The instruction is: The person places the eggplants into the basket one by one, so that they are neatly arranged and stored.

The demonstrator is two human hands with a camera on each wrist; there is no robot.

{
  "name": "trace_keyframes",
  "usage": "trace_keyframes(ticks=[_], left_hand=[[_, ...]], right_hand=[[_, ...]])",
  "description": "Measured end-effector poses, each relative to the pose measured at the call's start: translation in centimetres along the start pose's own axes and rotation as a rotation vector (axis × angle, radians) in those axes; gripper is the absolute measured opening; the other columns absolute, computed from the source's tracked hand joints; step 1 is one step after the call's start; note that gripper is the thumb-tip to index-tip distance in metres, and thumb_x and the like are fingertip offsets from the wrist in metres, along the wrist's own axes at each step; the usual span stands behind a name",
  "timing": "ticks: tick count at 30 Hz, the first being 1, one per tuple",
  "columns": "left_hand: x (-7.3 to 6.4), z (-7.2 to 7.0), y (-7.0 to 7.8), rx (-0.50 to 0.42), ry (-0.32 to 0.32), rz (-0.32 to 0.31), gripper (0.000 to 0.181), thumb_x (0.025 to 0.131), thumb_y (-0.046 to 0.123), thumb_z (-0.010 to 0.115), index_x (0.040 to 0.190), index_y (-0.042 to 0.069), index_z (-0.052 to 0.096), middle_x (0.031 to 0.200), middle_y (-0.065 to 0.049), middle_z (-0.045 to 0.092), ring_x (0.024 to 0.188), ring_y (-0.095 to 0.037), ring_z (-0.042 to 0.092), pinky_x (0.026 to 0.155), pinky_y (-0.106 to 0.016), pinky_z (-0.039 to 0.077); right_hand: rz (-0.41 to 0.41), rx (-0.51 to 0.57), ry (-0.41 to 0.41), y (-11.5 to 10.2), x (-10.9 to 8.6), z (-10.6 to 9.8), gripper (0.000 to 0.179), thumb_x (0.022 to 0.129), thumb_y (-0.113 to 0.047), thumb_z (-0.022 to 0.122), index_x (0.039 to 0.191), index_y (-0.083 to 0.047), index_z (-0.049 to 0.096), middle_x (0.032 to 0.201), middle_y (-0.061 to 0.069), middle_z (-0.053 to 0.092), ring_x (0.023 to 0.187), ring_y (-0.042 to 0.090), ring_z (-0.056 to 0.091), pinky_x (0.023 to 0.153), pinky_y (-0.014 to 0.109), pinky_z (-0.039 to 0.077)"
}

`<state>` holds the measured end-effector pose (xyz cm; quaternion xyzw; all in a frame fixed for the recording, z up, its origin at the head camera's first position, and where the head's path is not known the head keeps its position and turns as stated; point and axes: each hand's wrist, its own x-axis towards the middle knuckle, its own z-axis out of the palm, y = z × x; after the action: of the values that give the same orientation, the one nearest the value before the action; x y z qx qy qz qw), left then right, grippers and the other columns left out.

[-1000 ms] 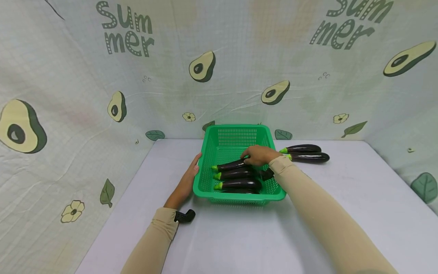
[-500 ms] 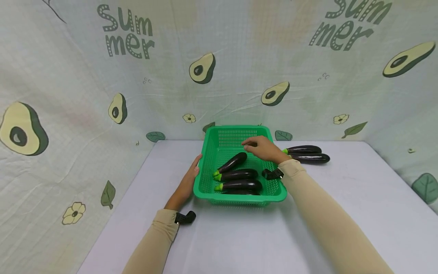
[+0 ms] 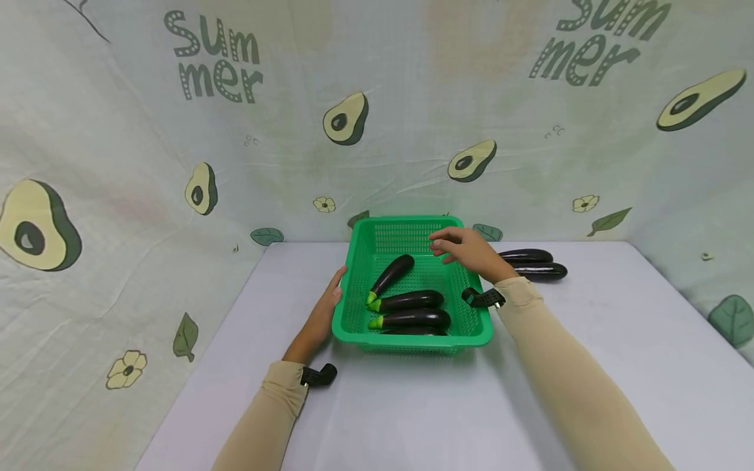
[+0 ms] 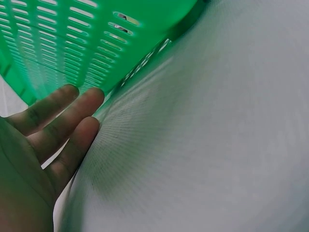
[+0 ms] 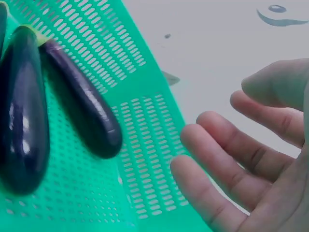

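Observation:
A green plastic basket (image 3: 405,340) holds several dark purple eggplants with green stem ends. Its farthest eggplant (image 3: 393,275) lies aslant, its stem end close to that of the neighbouring eggplant (image 3: 412,300). Below these lies another eggplant (image 3: 416,318), with one more partly hidden behind the front rim. My left hand (image 3: 321,315) rests against the basket's left side; in the left wrist view its fingers (image 4: 87,99) lie nearly straight at the slotted wall. Over the basket's right rim, my right hand (image 3: 468,252) hovers with relaxed fingers (image 5: 200,145) and holds nothing.
Two more eggplants (image 3: 536,271) lie side by side on the white table (image 3: 595,340), right of the basket and partly behind my right hand. A cloth (image 3: 406,176) printed with avocados hangs behind the table. Black straps with small devices sit on both wrists.
My right hand has let go of the farthest eggplant and moved right toward the rim. That eggplant has swung from nearly level to a slant. The left hand has stayed in place.

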<state>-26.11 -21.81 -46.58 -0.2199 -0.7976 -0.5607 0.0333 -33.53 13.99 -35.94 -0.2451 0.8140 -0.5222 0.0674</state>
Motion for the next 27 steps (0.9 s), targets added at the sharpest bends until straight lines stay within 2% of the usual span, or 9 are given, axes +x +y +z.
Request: trace_keyframes(ticks=[3,7,14,18,23,27], left_hand=[[-0.2,0.0,1.7,0.011,-0.013,-0.009,0.055,0.110,0.021,0.019,0.162,0.010,0.007,0.166,-0.015,0.007,0.151,-0.033,0.006,0.117,-0.059,0.008],[-0.4,-0.1,4.0,0.020,-0.019,-0.008,0.056,0.109,0.019,0.021,0.161,0.005,0.009,0.165,-0.019,0.009,0.151,-0.036,0.008,0.117,-0.060,0.010],[-0.7,-0.1,4.1,0.004,-0.018,-0.011,0.055,0.109,0.017,0.021,0.161,0.004,0.009,0.166,-0.018,0.010,0.151,-0.034,0.008,0.118,-0.058,0.011],[-0.8,-0.1,4.1,0.008,-0.022,-0.020,0.055,0.109,0.017,0.021,0.161,0.005,0.009,0.166,-0.016,0.010,0.151,-0.032,0.008,0.118,-0.057,0.011],[-0.8,-0.1,4.1,0.002,-0.016,-0.025,0.055,0.110,0.019,0.021,0.162,0.007,0.009,0.166,-0.015,0.010,0.151,-0.032,0.008,0.118,-0.057,0.011],[-0.8,-0.1,4.0,0.006,-0.019,-0.022,0.055,0.110,0.019,0.021,0.162,0.007,0.009,0.166,-0.015,0.010,0.151,-0.032,0.008,0.118,-0.058,0.011]], right_hand=[[-0.014,0.051,0.036,-0.1,-0.8,-1.0,0.040,0.106,-0.028,0.055,0.137,-0.003,0.058,0.125,0.020,0.064,0.115,0.036,0.063,0.092,0.052,0.052],[-0.014,0.093,0.103,0.3,-2.0,-2.3,0.038,0.106,-0.026,0.055,0.135,-0.003,0.059,0.125,0.021,0.064,0.115,0.035,0.063,0.092,0.051,0.052],[0.024,0.111,0.185,2.4,-3.5,-4.2,0.046,0.105,-0.033,0.055,0.138,0.000,0.056,0.127,0.024,0.061,0.111,0.035,0.064,0.087,0.039,0.056],[0.048,0.144,0.235,3.4,-4.3,-4.9,0.045,0.103,-0.036,0.057,0.133,-0.002,0.059,0.122,0.021,0.064,0.108,0.031,0.066,0.087,0.041,0.056],[0.048,0.133,0.264,4.4,-5.3,-5.3,0.042,0.104,-0.032,0.056,0.131,0.000,0.059,0.116,0.015,0.066,0.104,0.027,0.068,0.090,0.046,0.054],[0.058,0.121,0.274,5.3,-5.9,-5.4,0.041,0.105,-0.028,0.056,0.132,0.001,0.059,0.118,0.017,0.065,0.105,0.025,0.067,0.090,0.043,0.055]])
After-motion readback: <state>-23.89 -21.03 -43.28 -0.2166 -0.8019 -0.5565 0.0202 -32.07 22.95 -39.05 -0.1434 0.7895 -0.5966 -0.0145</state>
